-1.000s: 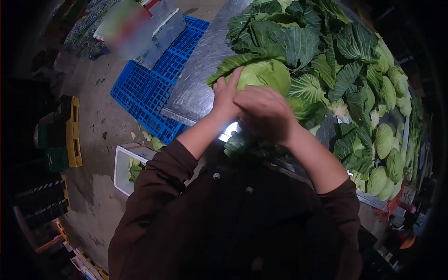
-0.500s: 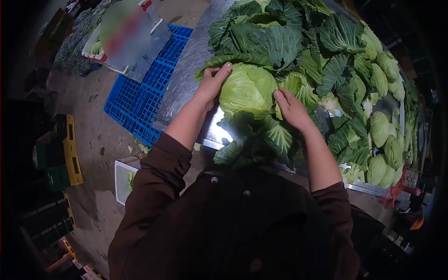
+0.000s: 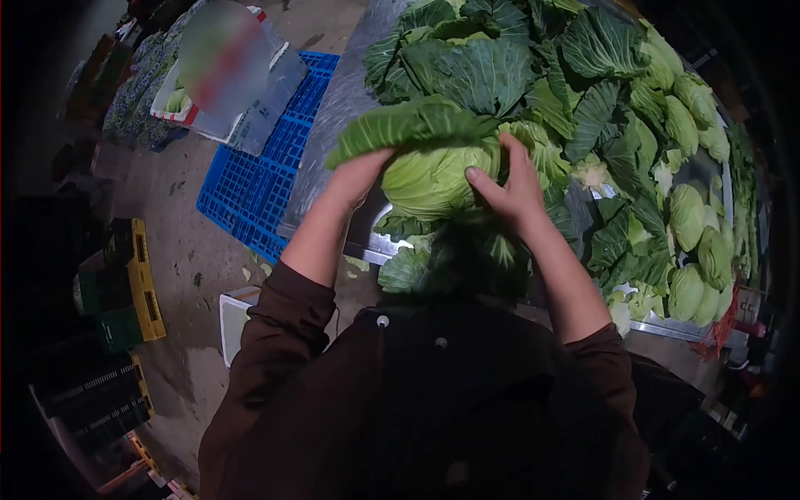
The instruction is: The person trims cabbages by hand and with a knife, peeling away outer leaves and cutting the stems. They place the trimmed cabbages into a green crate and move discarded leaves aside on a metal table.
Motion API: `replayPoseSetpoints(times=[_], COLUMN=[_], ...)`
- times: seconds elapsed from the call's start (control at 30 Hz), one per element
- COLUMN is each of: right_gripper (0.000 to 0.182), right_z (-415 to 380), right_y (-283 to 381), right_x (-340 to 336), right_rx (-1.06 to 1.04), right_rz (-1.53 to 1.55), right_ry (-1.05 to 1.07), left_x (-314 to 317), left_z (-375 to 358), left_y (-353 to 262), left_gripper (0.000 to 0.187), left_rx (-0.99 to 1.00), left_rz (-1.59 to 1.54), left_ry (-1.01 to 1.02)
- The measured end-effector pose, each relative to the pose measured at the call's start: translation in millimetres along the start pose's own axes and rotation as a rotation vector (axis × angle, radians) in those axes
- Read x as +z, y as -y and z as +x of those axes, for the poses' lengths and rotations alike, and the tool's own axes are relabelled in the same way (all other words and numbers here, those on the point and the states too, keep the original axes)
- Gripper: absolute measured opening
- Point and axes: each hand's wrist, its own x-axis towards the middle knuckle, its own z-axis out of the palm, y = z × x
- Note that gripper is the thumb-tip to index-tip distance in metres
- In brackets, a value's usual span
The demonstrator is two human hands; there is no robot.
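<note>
A pale green cabbage (image 3: 433,185) sits between my two hands near the front edge of the metal table. My left hand (image 3: 360,177) presses against its left side, its fingers out of sight under a large raised outer leaf (image 3: 408,125). On the right side, my right hand (image 3: 512,187) grips the head with the thumb on the front and the fingers behind. Dark green loose leaves (image 3: 417,268) hang below the cabbage, close to my apron.
Big leafy cabbages (image 3: 475,71) cover the far part of the metal table (image 3: 321,158). Trimmed heads (image 3: 687,215) lie at its right. A blue pallet (image 3: 250,196), a white foam box (image 3: 233,321) and a yellow pallet (image 3: 146,283) are on the floor to the left.
The outer leaf has lifted and folded over the top of the cabbage, now covering my left fingers. The cabbage has turned a little, and my right hand has come further over it.
</note>
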Motion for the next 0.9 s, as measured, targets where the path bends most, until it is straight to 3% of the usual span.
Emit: replayPoseSetpoints(times=[0.03,0.07,0.1,0.17,0.27,0.37,0.4,0.47,0.5,0.57,0.6,0.63,0.73,0.77,0.83,0.9], right_gripper=[0.071,0.071,0.070,0.068,0.062,0.051,0.051,0.043,0.028,0.017,0.015,0.019,0.054,0.072,0.066,0.068], right_z=[5,16,26,43,69,88,94,109,124,116,113,115,110,103,79,51], right_y=[0,-2,-4,10,16,25,24,21,12,2,-4,-30,-47,-49,-20,10], right_x=[0,1,0,-11,-3,2,4,7,6,-5,-11,-18,-39,-47,-45,-39], right_rx=[0.007,-0.027,-0.062,-0.041,-0.116,-0.121,-0.114,0.032,0.151,0.396,0.465,0.523,0.679,0.651,0.483,-0.039], right_rz=[0.005,0.120,0.233,0.061,0.406,0.397,0.401,0.212,0.082,0.746,0.775,0.928,1.352,1.311,0.847,0.409], right_ry=[-0.001,0.036,0.072,0.103,0.232,0.338,0.337,0.275,0.275,0.127,0.017,-0.014,-0.239,-0.087,-0.093,0.007], left_x=[3,3,4,8,25,29,26,27,27,20,17,13,5,4,5,7], left_z=[0,-1,-3,-5,-26,-34,-32,-34,-35,-34,-33,-31,-20,-16,-10,-5], left_y=[10,19,18,13,-27,-33,-26,-21,-19,-15,-14,-13,-2,-1,0,0], left_gripper=[0.045,0.048,0.048,0.049,0.048,0.051,0.052,0.052,0.052,0.050,0.049,0.048,0.046,0.046,0.047,0.047], left_rx=[0.151,0.155,0.150,0.065,0.015,-0.012,0.241,0.302,0.366,0.305,0.145,-0.014,-0.021,-0.048,-0.051,-0.060], left_rz=[0.224,0.203,0.205,0.231,0.113,0.233,0.454,0.434,0.412,0.353,0.162,-0.033,-0.151,-0.245,-0.267,-0.286], left_ry=[0.015,0.070,0.077,0.134,0.241,0.288,0.292,0.319,0.339,0.318,0.271,0.221,0.160,0.146,0.127,0.113])
